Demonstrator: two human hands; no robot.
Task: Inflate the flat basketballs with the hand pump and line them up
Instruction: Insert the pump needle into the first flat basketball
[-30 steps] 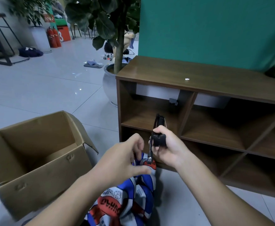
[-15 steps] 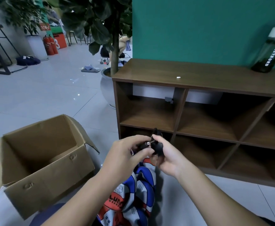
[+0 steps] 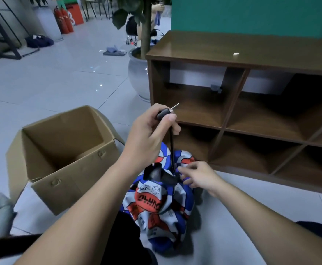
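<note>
Nearest to me, the flat basketball [image 3: 161,199] lies crumpled on the floor between my forearms, a red, white and blue heap directly below my raised left hand [image 3: 148,134]. My right hand [image 3: 196,175] sits low beside the ball's upper folds, fingers loosely curled and holding nothing that I can make out; the fingertips are at or just off the skin. The black pump body [image 3: 159,174] rests on the ball just left of that hand. From there the black hose [image 3: 171,148] runs straight up into my left hand, which pinches the hose's end fitting [image 3: 164,113] between thumb and fingers, the needle [image 3: 175,106] pointing up and away from the ball.

I judge I am at the step of getting the needle into the valve. I cannot see the valve, so next the right hand must find and steady it while the left turns the needle downward. Beyond the grip stands the wooden shelf unit [image 3: 232,52]; the open cardboard box [image 3: 66,163] sits left of it.
</note>
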